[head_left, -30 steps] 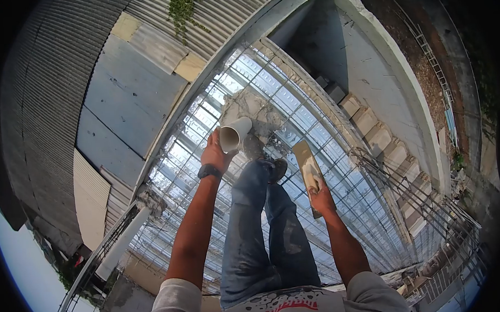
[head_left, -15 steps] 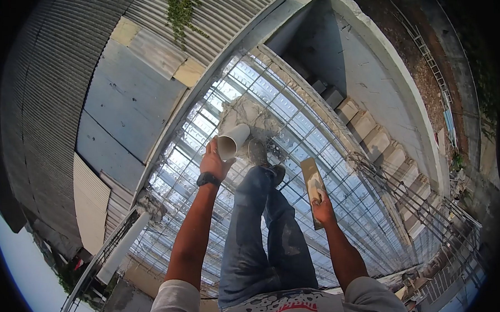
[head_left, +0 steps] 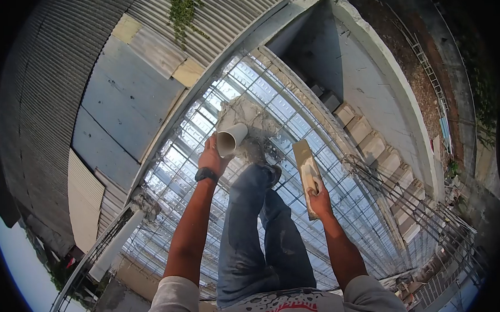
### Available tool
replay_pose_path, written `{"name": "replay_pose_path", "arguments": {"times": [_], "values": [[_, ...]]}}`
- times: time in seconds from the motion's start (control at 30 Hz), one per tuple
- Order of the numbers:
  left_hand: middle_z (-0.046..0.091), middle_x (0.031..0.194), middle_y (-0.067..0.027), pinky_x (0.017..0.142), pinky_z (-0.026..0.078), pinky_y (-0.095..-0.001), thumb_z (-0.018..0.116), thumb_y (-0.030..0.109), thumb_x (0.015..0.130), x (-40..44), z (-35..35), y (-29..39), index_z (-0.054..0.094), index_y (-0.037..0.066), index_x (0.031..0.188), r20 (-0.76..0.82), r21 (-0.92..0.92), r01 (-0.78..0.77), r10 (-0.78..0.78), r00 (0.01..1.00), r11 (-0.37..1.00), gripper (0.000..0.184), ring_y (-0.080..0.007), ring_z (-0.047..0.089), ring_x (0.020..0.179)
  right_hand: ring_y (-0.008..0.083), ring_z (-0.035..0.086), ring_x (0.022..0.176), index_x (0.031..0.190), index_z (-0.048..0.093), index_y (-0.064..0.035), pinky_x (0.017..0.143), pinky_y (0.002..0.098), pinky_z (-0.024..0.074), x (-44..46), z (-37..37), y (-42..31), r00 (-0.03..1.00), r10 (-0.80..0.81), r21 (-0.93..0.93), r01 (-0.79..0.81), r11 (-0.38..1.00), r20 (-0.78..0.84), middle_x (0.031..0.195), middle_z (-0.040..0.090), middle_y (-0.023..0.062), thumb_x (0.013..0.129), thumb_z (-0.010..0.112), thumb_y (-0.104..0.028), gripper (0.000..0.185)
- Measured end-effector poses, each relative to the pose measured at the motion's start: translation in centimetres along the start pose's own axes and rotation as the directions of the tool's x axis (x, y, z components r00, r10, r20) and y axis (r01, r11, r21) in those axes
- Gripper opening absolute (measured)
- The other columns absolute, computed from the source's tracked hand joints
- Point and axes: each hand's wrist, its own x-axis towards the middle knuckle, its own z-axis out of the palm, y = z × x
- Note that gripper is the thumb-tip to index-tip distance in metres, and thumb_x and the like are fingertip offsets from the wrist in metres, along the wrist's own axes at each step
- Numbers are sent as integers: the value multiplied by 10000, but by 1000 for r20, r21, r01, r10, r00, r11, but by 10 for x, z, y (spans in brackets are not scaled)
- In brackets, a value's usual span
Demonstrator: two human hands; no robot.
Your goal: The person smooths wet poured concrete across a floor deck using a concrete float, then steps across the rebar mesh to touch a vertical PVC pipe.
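My left hand (head_left: 211, 156), with a dark band on its wrist, holds a white pipe piece (head_left: 237, 133) by its side, the open end facing me. In my right hand (head_left: 319, 200) is a long flat trowel (head_left: 304, 160), gripped by its handle, with its blade pointing away from me. Beyond the pipe lies a grey mortar heap (head_left: 251, 112) on shiny metal decking (head_left: 292, 101) under a rebar grid. My jeans-clad legs are between my arms, and one shoe shows near the mortar.
Concrete steps (head_left: 372, 146) descend along the right beside a grey wall (head_left: 369, 67). Rebar bundles (head_left: 396, 191) stick out at the lower right. Corrugated roofing (head_left: 51, 70) and a long edge beam border the left. A white pipe (head_left: 117, 245) lies lower left.
The trowel swung down and right, then back up and left with my right hand. My left hand and the pipe piece shifted slightly left, with the view shifting a little too.
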Motion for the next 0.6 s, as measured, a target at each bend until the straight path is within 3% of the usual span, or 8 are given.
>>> {"name": "replay_pose_path", "arguments": {"times": [0.2, 0.43, 0.6], "values": [[525, 1390, -198, 1008, 504, -430, 874, 266, 695, 2, -5, 7, 342, 36, 1485, -10, 7, 9, -9, 1000, 1000, 981, -374, 570, 1227, 437, 529, 1263, 1380, 475, -39, 1050, 438, 436, -11, 12, 39, 1000, 26, 11, -26, 1000, 16, 1332, 562, 279, 907, 642, -139, 512], [504, 1412, -206, 995, 512, -447, 869, 273, 698, 1, -10, 9, 342, 47, 1487, 32, -5, 46, -46, 998, 999, 976, -380, 574, 1222, 422, 544, 1257, 1385, 469, -34, 1048, 434, 443, -19, 0, 22, 986, 160, -27, -159, 987, 38, 1346, 556, 273, 909, 641, -136, 516], [497, 1413, -209, 958, 531, -453, 871, 288, 693, 7, -8, 4, 340, 59, 1472, 42, 33, 23, -25, 999, 999, 971, -389, 596, 1182, 382, 590, 1191, 1358, 498, -9, 1007, 399, 466, 0, -2, 23, 996, 31, 7, -30, 1000, -78, 1287, 596, 252, 904, 660, -106, 492]]}}
